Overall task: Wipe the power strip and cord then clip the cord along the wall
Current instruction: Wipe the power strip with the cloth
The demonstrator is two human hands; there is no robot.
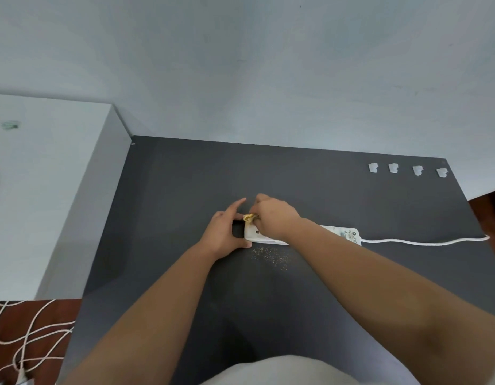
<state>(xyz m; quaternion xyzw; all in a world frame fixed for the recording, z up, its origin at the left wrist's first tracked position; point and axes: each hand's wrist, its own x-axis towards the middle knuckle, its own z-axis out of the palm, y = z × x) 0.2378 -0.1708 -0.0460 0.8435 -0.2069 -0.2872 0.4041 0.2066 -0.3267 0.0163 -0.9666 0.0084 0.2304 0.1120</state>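
Note:
A white power strip (341, 233) lies flat on the dark grey table (352, 287), running left to right. Its white cord (424, 241) leaves the right end and runs to the table's right edge. My left hand (227, 232) braces the strip's left end, thumb along the near side, forefinger stretched out. My right hand (274, 216) is closed on a small yellow cloth (249, 217) and presses it on the strip's left part. My right forearm hides the strip's middle.
Several white cord clips (407, 170) lie in a row at the table's far right, near the pale wall (268, 79). Fine crumbs (271, 257) are scattered just in front of the strip. A white cabinet (46, 190) stands on the left. Loose white cable (27, 334) lies on the floor at lower left.

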